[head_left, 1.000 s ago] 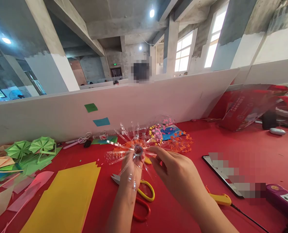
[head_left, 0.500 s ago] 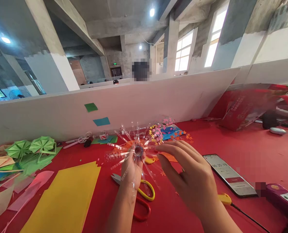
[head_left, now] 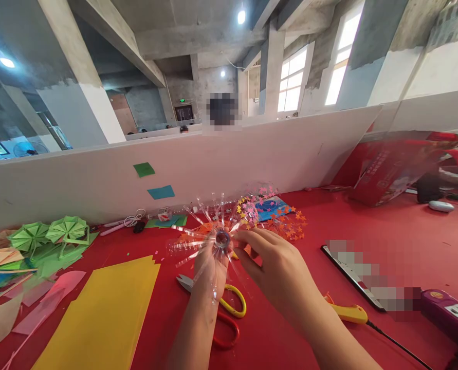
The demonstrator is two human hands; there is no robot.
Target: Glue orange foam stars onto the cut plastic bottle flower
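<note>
Above the red table, my left hand (head_left: 213, 264) is closed round a clear plastic bottle cut into strips (head_left: 222, 238), its round neck facing me and the narrow strips fanning outward. My right hand (head_left: 269, 252) is at the right side of the neck, thumb and forefinger closed on one of the strips. Scissors (head_left: 234, 301) with yellow and red handles lie beneath, partly covered by my left wrist. Behind the bottle, pink, yellow and orange paper stars (head_left: 265, 200) are spread on clear strips beside a blue packet (head_left: 275, 209).
Yellow paper sheets (head_left: 101, 308) lie at left, near folded green paper umbrellas (head_left: 67, 229) and pink strips (head_left: 47, 308). On the right are a yellow-handled corded tool (head_left: 350, 313), a phone (head_left: 352, 277) and a purple power strip (head_left: 450, 311). A white partition (head_left: 213, 164) stands behind; a red bag (head_left: 398, 167) leans at right.
My right hand has moved left to the bottle, its fingers closing at the strips. More of the yellow-handled tool now shows. My left hand stays nearly still.
</note>
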